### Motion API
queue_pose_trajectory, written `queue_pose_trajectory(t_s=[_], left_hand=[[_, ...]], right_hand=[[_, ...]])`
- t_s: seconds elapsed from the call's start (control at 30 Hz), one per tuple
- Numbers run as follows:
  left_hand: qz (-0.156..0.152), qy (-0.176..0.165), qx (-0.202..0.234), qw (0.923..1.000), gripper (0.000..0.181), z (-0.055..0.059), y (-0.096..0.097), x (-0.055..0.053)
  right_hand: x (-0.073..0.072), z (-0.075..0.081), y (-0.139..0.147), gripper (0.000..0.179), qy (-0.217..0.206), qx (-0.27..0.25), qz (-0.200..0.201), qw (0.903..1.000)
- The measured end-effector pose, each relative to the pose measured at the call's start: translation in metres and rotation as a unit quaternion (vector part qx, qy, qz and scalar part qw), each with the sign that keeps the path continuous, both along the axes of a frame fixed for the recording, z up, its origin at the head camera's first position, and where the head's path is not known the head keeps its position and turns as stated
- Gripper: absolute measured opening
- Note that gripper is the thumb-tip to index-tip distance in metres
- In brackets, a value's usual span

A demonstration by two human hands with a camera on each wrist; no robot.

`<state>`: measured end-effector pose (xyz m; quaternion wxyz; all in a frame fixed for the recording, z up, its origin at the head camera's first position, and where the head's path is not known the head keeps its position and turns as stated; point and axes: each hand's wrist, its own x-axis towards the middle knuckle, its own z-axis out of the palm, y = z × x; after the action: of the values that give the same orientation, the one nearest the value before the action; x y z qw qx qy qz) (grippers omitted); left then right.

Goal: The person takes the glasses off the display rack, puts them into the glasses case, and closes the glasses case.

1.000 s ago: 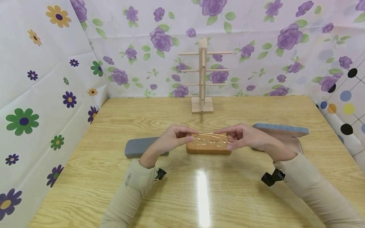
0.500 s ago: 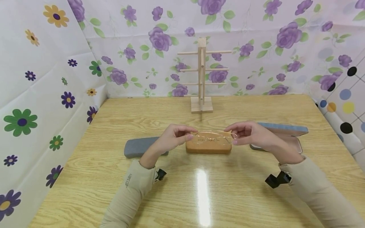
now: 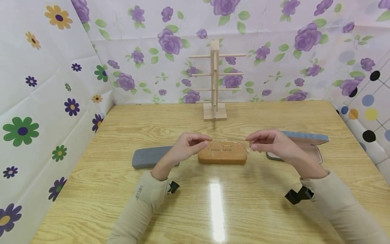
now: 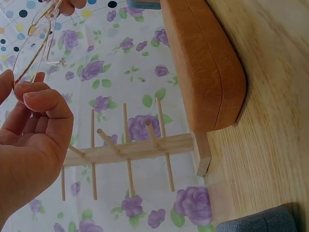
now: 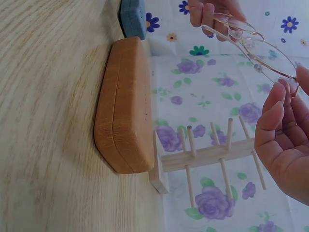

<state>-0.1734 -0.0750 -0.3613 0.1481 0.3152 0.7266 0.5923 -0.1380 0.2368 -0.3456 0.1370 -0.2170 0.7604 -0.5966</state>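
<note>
A pair of eyeglasses (image 5: 266,65) with thin gold-coloured rims and clear lenses is held up between both hands, over a brown glasses case (image 3: 222,158). My left hand (image 3: 189,145) pinches one side of the frame between thumb and fingers. At the opposite side, my right hand (image 3: 274,145) grips the frame with its fingertips. In both wrist views the eyeglasses (image 4: 34,60) appear above the height of the brown case. That case is closed and has dark lettering on its lid.
A closed grey-blue glasses case (image 3: 149,158) lies left, partly behind the left hand. On the right, an open blue case (image 3: 307,138) shows its pale lining, partly covered by the right hand. Behind, a wooden stand (image 3: 214,81) with several pegs rises from the wooden table (image 3: 122,200).
My right hand has shifted to the right, away from the left hand. The eyeglasses have turned, so their temples and rims show at a different angle. The left hand stays nearly in place.
</note>
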Motion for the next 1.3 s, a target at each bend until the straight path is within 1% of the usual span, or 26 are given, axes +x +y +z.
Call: queue_pose_trajectory(t_s=[0.13, 0.3, 0.63, 0.73, 0.83, 0.97, 1.13, 1.3], left_hand=[[0.014, -0.015, -0.004, 0.9998, 0.027, -0.001, 0.004, 0.0], [0.024, -0.04, 0.008, 0.9989, 0.027, -0.003, 0.009, 0.0], [0.001, -0.048, 0.049, 0.9976, 0.018, -0.011, 0.016, -0.001], [0.0, -0.047, 0.055, 0.9973, 0.016, -0.013, 0.019, -0.001], [0.006, -0.043, 0.053, 0.9977, 0.016, -0.014, 0.022, -0.001], [0.017, -0.047, 0.041, 0.9979, 0.017, -0.014, 0.027, -0.001], [0.018, -0.056, 0.03, 0.9978, 0.019, -0.016, 0.035, -0.003], [0.02, -0.052, 0.018, 0.9983, 0.016, -0.016, 0.042, -0.004]], right_hand=[[0.002, -0.002, 0.003, 0.026, -0.004, -0.003, -0.009, 0.9999], [0.004, -0.007, 0.008, 0.019, -0.009, -0.015, -0.025, 0.9995], [0.004, -0.019, 0.017, 0.015, -0.001, -0.037, -0.027, 0.9989], [0.005, -0.02, 0.019, 0.016, -0.001, -0.042, -0.029, 0.9987], [0.006, -0.021, 0.021, 0.017, 0.003, -0.05, -0.028, 0.9983], [0.007, -0.023, 0.024, 0.018, 0.01, -0.059, -0.028, 0.9978], [0.009, -0.025, 0.031, 0.018, 0.002, -0.055, -0.039, 0.9978], [0.011, -0.027, 0.038, 0.017, 0.0, -0.055, -0.044, 0.9975]])
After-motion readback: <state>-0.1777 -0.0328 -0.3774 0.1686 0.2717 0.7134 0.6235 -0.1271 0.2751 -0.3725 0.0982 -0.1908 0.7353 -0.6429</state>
